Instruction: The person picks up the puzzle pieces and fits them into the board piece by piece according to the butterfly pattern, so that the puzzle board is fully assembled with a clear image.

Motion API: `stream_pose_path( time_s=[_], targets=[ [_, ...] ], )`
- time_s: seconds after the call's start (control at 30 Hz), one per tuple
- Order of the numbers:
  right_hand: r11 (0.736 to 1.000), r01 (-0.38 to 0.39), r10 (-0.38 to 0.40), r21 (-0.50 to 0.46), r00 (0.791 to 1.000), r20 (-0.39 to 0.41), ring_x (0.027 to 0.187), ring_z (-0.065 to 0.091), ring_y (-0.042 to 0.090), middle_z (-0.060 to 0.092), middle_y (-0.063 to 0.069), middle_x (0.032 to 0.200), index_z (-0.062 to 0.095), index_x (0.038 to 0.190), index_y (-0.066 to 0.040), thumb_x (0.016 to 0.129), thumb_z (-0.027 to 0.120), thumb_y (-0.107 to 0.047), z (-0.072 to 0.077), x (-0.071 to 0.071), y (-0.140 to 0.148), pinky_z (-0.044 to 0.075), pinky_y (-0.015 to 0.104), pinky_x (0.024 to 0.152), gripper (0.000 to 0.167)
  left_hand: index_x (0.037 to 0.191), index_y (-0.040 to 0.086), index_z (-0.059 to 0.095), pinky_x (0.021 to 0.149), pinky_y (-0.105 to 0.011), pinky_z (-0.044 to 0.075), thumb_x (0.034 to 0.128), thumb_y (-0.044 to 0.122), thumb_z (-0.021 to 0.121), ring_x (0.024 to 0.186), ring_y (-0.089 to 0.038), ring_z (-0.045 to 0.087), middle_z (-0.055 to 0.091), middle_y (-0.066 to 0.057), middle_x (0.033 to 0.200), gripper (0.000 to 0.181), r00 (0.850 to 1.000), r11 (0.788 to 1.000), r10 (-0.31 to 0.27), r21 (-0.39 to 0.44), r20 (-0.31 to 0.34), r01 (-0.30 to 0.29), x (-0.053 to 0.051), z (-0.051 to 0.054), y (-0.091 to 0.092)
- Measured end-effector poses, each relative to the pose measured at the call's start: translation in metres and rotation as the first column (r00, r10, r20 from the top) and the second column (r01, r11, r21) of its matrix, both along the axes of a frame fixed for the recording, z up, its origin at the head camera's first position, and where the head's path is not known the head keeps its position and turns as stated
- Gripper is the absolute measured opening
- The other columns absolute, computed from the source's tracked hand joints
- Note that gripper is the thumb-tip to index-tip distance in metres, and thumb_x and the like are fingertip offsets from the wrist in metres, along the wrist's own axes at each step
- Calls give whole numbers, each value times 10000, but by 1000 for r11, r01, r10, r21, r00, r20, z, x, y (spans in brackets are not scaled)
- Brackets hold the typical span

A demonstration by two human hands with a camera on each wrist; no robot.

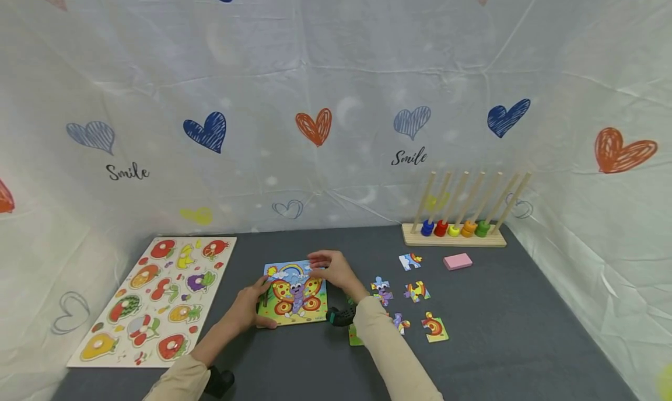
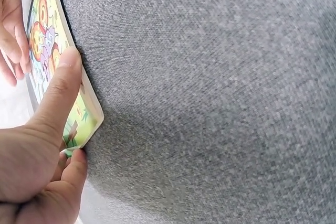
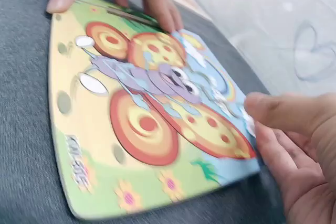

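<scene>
A butterfly picture puzzle board (image 1: 297,293), with a rainbow and flowers, lies in front of me on the dark table. My left hand (image 1: 245,303) grips its left side, the thumb along the near edge and the fingers around the corner, as the left wrist view shows on the board (image 2: 77,109). At the far right corner is my right hand (image 1: 337,271), its fingers loosely extended. In the right wrist view its thumb (image 3: 260,106) meets the board's edge; the picture is blurred there. Loose puzzle pieces (image 1: 434,327) lie to the right, some partly hidden by my right forearm.
On the left lies a large fruit puzzle board (image 1: 207,290). At the back right stands a wooden peg rack (image 1: 454,242) with coloured rings on upright rods. A pink block (image 1: 458,261) sits before it. A white curtain (image 1: 357,97) printed with hearts hangs behind the table.
</scene>
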State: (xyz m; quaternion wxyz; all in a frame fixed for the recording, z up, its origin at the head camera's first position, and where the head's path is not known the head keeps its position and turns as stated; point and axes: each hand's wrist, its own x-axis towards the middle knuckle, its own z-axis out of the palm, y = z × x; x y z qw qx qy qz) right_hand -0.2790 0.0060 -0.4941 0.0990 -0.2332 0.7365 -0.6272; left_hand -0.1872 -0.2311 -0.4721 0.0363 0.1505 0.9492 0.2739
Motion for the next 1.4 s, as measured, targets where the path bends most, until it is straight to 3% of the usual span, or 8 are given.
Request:
stream_pose_path(
  time_s=[0.27, 0.4, 0.57, 0.77, 0.87, 1.03, 1.23, 1.4],
  targets=[
    [991, 20, 4, -134, 984, 176, 1147, 559, 413, 536, 327, 1262, 497, 1297, 148, 888, 620, 67, 0, -2, 29, 516, 337, 891, 436, 1313, -202, 437, 975, -635, 339, 584, 218, 927, 1228, -553, 398, 397, -372, 1378, 973, 1000, 1000, 11, 3, 7, -11, 2, 4, 2],
    [986, 3, 32, -168, 978, 206, 1193, 531, 405, 473, 347, 1326, 425, 1350, 157, 917, 576, 64, 5, -1, 50, 492, 357, 933, 468, 1318, -199, 433, 978, -631, 341, 590, 217, 925, 1233, -558, 390, 388, -379, 1381, 972, 1000, 1000, 18, -4, 17, -18, 3, 4, 2],
    [994, 13, 10, -112, 980, 199, 1212, 522, 388, 448, 342, 1355, 411, 1367, 148, 912, 602, 36, 9, -3, 83, 491, 332, 931, 506, 1325, -196, 426, 986, -635, 329, 595, 215, 922, 1241, -560, 377, 377, -378, 1390, 975, 999, 1000, 28, 1, 36, -29, 4, 5, 1],
    [992, 118, -111, -39, 983, 146, 1207, 513, 415, 451, 350, 1345, 423, 1352, 155, 903, 620, 27, 10, -6, 135, 508, 288, 893, 506, 1328, -196, 422, 983, -638, 330, 594, 216, 923, 1243, -561, 372, 370, -374, 1397, 979, 999, 999, 32, -1, 39, -32, 5, 6, -3],
    [980, 199, -198, 0, 974, 115, 1194, 520, 424, 473, 347, 1326, 444, 1341, 147, 900, 619, 37, 10, -6, 160, 513, 241, 860, 487, 1325, -198, 423, 975, -632, 342, 589, 219, 925, 1235, -564, 379, 373, -379, 1392, 983, 999, 1000, 26, -2, 26, -26, 4, 6, -4],
    [951, 310, -307, -16, 947, 93, 1183, 511, 453, 487, 355, 1308, 466, 1317, 154, 880, 614, 91, 8, -4, 192, 519, 199, 813, 465, 1325, -198, 424, 972, -624, 350, 588, 213, 925, 1227, -563, 388, 381, -383, 1382, 981, 1000, 1000, 17, -4, 9, -17, 3, 4, -4],
    [936, 352, -350, -9, 932, 98, 1194, 488, 469, 479, 363, 1310, 461, 1321, 157, 877, 589, 131, 3, -3, 216, 518, 186, 802, 463, 1319, -203, 426, 977, -637, 334, 593, 200, 922, 1229, -558, 391, 383, -383, 1380, 966, 1000, 1000, 4, 2, 2, -4, 2, 5, 0],
    [941, 338, -340, 39, 938, 76, 1199, 483, 472, 472, 367, 1312, 443, 1322, 174, 865, 598, 142, 2, -2, 228, 516, 192, 810, 483, 1320, -204, 423, 984, -652, 312, 601, 193, 918, 1245, -552, 378, 370, -377, 1395, 960, 1000, 1000, -12, 15, 8, 12, 3, 5, 4]
  ],
)
